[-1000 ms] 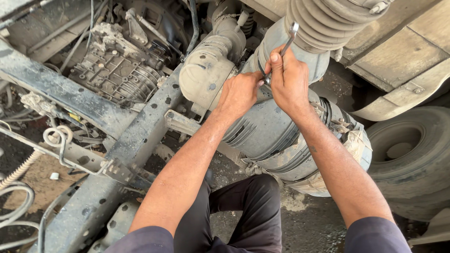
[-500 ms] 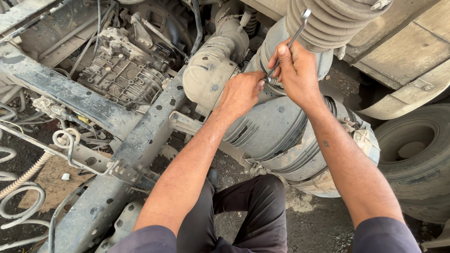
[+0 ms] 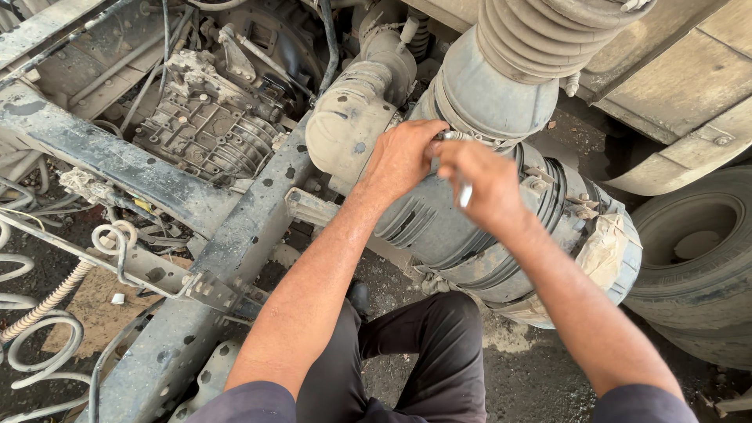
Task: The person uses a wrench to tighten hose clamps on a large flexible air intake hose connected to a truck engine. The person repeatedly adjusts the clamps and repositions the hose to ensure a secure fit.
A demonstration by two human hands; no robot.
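Head view: left hand (image 3: 403, 157) lies curled on the grey canister (image 3: 470, 219), fingers at the clamp (image 3: 470, 137) below the ribbed hose (image 3: 540, 31). Right hand (image 3: 482, 180) grips a slim metal tool (image 3: 465, 194), blurred, just beside the clamp. Frame rail (image 3: 235, 243) lower left; tyre (image 3: 697, 258) at right.

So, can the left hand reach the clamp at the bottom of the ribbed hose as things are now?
Probably yes. The left hand already rests at the clamp, beside the right hand, which holds a small metal tool. Nothing appears to lie between them.
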